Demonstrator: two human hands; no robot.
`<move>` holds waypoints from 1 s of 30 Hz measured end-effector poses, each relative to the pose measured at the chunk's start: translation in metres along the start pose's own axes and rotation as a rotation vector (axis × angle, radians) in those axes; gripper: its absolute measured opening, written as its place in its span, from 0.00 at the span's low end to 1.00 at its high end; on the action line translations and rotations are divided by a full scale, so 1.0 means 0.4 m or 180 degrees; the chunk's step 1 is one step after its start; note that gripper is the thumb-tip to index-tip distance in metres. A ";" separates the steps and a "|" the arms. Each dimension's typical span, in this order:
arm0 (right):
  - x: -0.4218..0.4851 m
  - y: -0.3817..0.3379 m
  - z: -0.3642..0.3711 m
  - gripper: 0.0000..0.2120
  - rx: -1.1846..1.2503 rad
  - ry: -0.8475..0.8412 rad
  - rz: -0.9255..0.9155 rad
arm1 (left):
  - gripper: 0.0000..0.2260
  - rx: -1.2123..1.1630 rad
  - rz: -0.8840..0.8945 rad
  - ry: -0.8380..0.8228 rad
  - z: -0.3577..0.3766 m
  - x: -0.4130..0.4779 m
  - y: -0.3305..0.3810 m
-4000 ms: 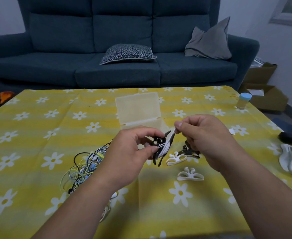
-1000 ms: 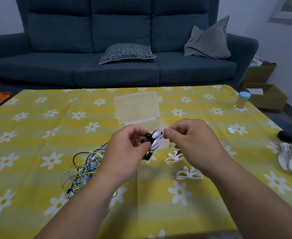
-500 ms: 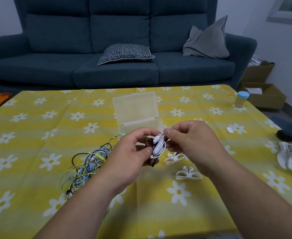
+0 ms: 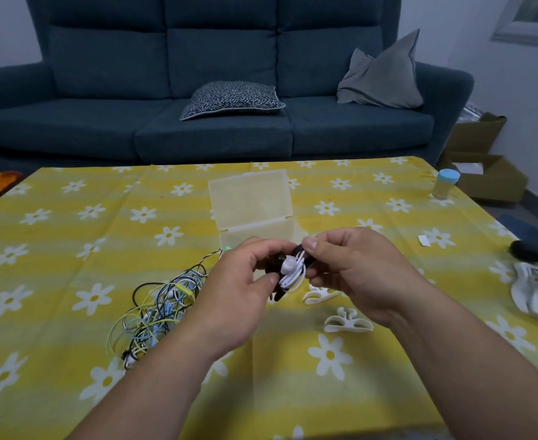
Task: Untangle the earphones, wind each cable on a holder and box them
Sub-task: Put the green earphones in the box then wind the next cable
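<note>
Above the middle of the table, both hands hold a black holder wound with a white earphone cable. My left hand grips the holder from the left, thumb under the coil. My right hand pinches the holder's upper right end and the cable there. A tangle of yellow, blue, black and white earphone cables lies to the left on the yellow flowered cloth. Two white holders lie just right of the hands. The open translucent box stands behind the hands.
A small jar with a blue lid stands near the table's far right corner. A white object and a black object lie at the right edge. A blue sofa with cushions runs behind the table; cardboard boxes sit on the floor at right.
The loose cable end has been wound in; the coil on the black holder is fuller. Both hands have closed in around the holder and stayed at the same spot.
</note>
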State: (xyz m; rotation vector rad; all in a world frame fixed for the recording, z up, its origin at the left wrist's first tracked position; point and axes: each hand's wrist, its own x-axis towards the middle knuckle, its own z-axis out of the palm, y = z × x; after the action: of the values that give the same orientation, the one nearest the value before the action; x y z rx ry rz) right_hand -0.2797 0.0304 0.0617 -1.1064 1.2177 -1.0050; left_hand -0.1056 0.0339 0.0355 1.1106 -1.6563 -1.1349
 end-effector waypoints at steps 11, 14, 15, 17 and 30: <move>-0.005 0.001 0.014 0.14 0.0218 -0.0196 0.0289 | 0.22 -0.0007 0.0438 0.0101 0.003 -0.008 0.010; -0.008 0.006 0.017 0.17 -0.0162 -0.0209 0.0245 | 0.21 0.0279 0.0683 0.0093 0.004 -0.010 0.014; -0.011 0.007 0.018 0.17 -0.0206 -0.0187 0.0210 | 0.20 0.0315 0.0740 0.0102 0.005 -0.010 0.014; -0.016 0.009 0.023 0.16 -0.0198 -0.0084 0.0060 | 0.20 0.0366 0.0785 0.0168 0.007 -0.010 0.014; -0.016 0.033 0.070 0.09 -0.1023 0.1105 -0.1375 | 0.14 -0.1887 0.0257 0.0626 0.004 -0.002 0.010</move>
State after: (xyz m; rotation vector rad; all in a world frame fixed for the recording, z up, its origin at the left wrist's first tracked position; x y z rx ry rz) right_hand -0.2523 0.0416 0.0504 -1.5351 1.4885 -1.4052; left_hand -0.1077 0.0358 0.0390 0.7351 -1.0938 -1.3016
